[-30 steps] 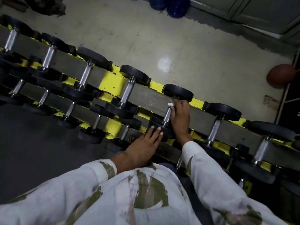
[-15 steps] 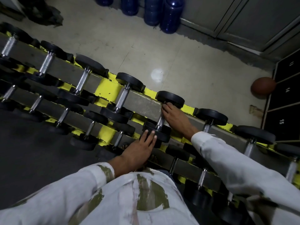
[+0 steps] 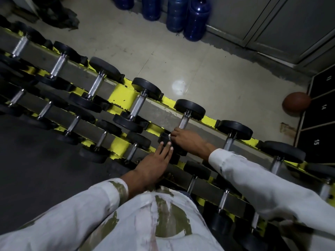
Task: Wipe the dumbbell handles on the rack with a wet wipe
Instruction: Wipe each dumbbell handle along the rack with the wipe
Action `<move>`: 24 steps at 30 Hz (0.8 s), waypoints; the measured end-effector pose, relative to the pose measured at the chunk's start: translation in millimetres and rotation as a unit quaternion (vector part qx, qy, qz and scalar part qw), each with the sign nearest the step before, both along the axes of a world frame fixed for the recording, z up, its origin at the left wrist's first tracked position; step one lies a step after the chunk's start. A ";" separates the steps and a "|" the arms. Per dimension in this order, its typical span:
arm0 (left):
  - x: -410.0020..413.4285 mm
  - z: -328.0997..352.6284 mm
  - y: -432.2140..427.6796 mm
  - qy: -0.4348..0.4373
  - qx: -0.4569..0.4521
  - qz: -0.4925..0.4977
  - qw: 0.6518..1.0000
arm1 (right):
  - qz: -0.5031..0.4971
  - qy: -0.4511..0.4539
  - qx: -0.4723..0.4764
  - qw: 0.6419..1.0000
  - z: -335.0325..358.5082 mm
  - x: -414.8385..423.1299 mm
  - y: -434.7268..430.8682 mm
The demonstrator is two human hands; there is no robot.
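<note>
A yellow and grey rack [image 3: 121, 97] carries two tiers of black-headed dumbbells with steel handles. My right hand [image 3: 188, 140] is curled round the near end of one top-tier dumbbell handle [image 3: 184, 122]. A small white edge of the wet wipe [image 3: 169, 135] shows at its fingertips; the remainder of the wipe is hidden under the hand. My left hand [image 3: 155, 160] lies with straight fingers on that dumbbell's near black head [image 3: 164, 139]. The far head [image 3: 190, 108] is uncovered.
More dumbbells sit to the left [image 3: 138, 105] and right [image 3: 233, 132] on the top tier, with smaller ones on the lower tier [image 3: 72, 125]. Blue water jugs [image 3: 195, 20] stand by the wall. A brown ball [image 3: 296, 104] lies beside numbered black lockers [image 3: 320, 124].
My right hand has slid along the handle from its far end to its near end. My left hand has stayed on the near head. The view has tilted up.
</note>
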State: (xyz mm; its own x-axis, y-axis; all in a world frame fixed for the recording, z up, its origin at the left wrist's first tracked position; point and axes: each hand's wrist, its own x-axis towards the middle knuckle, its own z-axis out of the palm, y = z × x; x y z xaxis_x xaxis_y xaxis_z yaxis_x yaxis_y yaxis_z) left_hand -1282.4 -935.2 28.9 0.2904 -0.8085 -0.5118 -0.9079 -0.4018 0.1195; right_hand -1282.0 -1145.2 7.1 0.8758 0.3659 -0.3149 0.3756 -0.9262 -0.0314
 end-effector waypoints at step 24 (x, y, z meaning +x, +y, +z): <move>10.6 10.3 -2.1 0.001 0.033 -0.047 0.998 | -0.772 -0.072 0.573 0.264 -46.8 49.0 -19.8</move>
